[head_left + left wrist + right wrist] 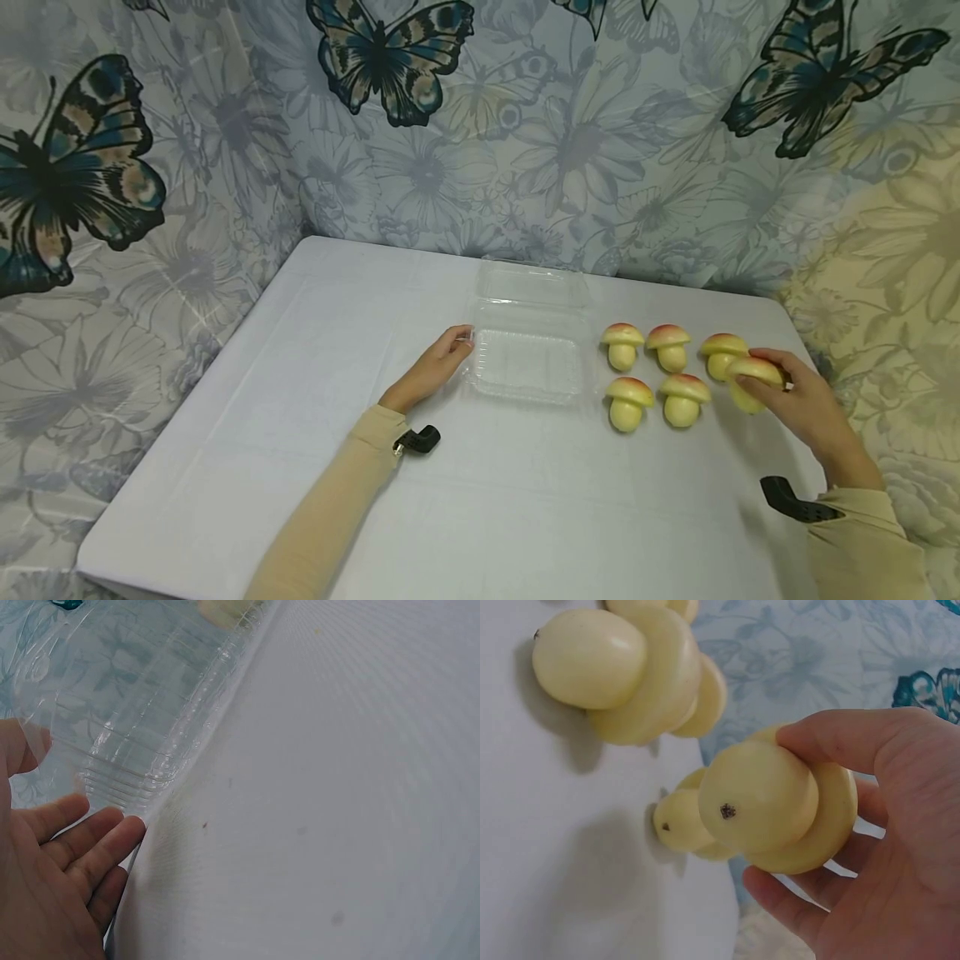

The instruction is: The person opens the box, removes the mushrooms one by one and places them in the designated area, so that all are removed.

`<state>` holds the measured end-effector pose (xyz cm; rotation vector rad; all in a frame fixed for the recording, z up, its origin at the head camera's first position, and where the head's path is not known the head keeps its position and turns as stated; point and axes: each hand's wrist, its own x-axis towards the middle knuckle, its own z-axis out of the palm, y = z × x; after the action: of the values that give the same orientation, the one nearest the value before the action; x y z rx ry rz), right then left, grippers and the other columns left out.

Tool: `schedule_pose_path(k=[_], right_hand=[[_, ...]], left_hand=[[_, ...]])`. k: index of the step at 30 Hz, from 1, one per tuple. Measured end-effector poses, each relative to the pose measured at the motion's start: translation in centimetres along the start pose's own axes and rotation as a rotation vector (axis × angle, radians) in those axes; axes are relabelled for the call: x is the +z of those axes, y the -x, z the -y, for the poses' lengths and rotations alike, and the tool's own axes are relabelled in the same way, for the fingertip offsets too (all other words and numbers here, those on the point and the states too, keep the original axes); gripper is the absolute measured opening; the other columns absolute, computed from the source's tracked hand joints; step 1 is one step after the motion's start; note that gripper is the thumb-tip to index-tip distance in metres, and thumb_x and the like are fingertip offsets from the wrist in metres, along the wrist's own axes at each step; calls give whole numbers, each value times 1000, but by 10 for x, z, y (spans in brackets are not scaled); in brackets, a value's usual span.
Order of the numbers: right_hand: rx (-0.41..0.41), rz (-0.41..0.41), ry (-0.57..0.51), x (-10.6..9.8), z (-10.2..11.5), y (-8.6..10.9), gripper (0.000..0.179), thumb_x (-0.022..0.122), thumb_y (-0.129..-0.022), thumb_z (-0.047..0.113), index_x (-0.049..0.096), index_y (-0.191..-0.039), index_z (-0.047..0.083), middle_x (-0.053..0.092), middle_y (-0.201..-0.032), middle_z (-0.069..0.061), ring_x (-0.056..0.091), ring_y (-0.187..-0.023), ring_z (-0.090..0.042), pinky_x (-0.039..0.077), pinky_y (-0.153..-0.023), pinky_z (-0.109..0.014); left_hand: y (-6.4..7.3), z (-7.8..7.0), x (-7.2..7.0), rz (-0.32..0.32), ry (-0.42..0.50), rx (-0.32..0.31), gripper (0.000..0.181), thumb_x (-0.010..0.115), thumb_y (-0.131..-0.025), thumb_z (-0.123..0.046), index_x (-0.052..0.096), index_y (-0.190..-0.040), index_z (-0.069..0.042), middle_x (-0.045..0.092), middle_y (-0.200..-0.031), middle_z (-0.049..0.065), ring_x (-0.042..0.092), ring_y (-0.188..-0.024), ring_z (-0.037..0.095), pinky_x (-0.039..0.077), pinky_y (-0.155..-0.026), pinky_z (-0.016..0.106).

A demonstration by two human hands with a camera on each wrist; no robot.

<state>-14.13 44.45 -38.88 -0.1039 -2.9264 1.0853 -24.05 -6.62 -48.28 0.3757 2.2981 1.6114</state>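
A clear plastic clamshell container (528, 362) lies with its lid (532, 285) folded back on the white table. My left hand (442, 358) pinches its left rim; in the left wrist view, the thumb laps the clear edge and the fingers (105, 844) lie by its lower side. On the right, my right hand (813, 408) grips a mushroom-shaped toy (757, 799) with a yellow stem and cap, held above the tabletop. Several similar toy mushrooms with reddish-topped caps stand beside the container, among them a front-row one (682, 402) and a back-row one (723, 354) next to my right hand.
The white-covered table (300, 358) reaches back to a wall (585, 158) hung with floral and butterfly-patterned cloth. Black wrist mounts show on the left sleeve (330, 508) and the right sleeve (862, 533).
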Motion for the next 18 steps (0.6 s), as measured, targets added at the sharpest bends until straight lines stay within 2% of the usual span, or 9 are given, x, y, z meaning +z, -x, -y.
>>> schedule_pose_path(k=[6, 11, 15, 18], right_hand=[[23, 4, 35, 2, -6, 0, 67, 63, -100, 40, 40, -150, 1, 39, -108, 37, 41, -88, 20, 44, -65, -13], [8, -6, 39, 5, -10, -1, 65, 64, -100, 37, 42, -148, 0, 42, -112, 29, 40, -88, 22, 43, -65, -11], [5, 1, 35, 9, -12, -1, 64, 64, -100, 35, 41, -148, -1, 52, -123, 0, 38, -90, 23, 42, -67, -9], [20, 18, 36, 11, -12, -1, 66, 63, -101, 37, 39, -150, 0, 47, -134, -23, 35, -92, 23, 40, -68, -10]], left_hand=[[-1, 1, 0, -2, 2, -4, 58, 42, -107, -49, 35, -156, -20, 54, -145, 9, 50, -137, 29, 39, -115, 55], [-1, 1, 0, 0, 1, -7, 57, 42, -107, -49, 35, -156, -22, 53, -146, 8, 49, -138, 29, 38, -116, 54], [-1, 1, 1, 1, 3, -3, 56, 42, -107, -49, 35, -156, -23, 53, -147, 8, 49, -139, 29, 37, -117, 54], [-1, 1, 0, 0, 7, 1, 55, 42, -107, -48, 35, -155, -22, 53, -146, 9, 50, -138, 29, 38, -117, 54]])
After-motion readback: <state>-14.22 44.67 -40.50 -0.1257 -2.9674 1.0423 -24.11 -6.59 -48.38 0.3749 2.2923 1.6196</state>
